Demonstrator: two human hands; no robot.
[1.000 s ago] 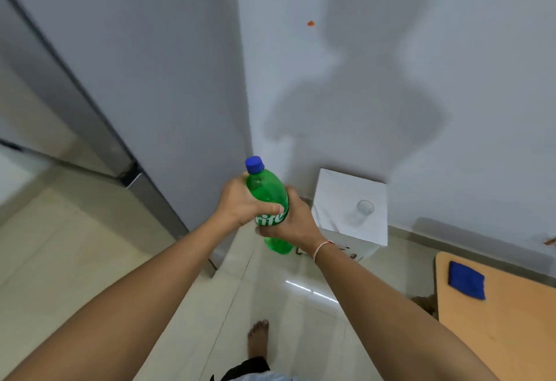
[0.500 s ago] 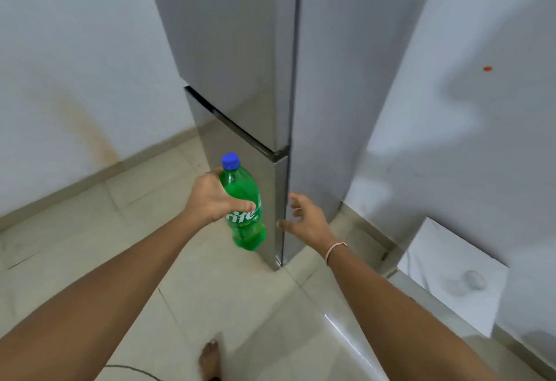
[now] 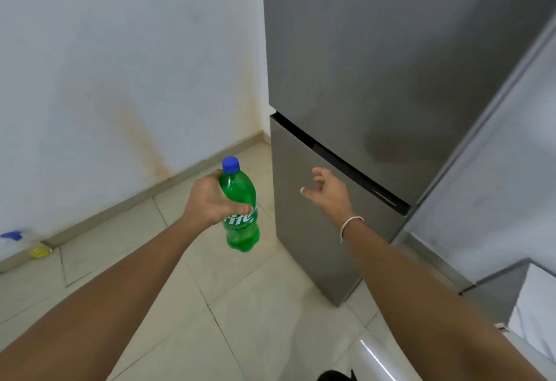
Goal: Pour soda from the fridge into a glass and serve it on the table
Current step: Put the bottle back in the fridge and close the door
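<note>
The fridge [image 3: 376, 79] fills the upper right, its grey doors shut, the dark seam between upper and lower door running down to the right; it stands tight against the stained white wall [image 3: 120, 49], on a floor [image 3: 240, 305] of pale tiles; at the far right edge a white-covered bench [image 3: 535, 314] shows only its corner, and no glass can be seen on the part in view. The left hand [image 3: 210, 200] has its grip clenched round the shoulder of the green soda bottle [image 3: 240, 212], fingers wrapped above the label; the bottle hangs nearly upright, well clear of the floor and just left of the lower door, blue cap [image 3: 231, 164] on, which keeps the soda from spilling while carried. The right hand [image 3: 328, 191] is released, holding nothing, fingers spread and reaching toward the seam, close to the door; whether it touches cannot be told. Likely the free hand is sent to work the door so the other can keep the bottle; whether soda has been poured cannot be judged. Smallest: a thin band [image 3: 350, 224] on the right wrist; a yellow object [image 3: 39, 251] by the skirting at left.
</note>
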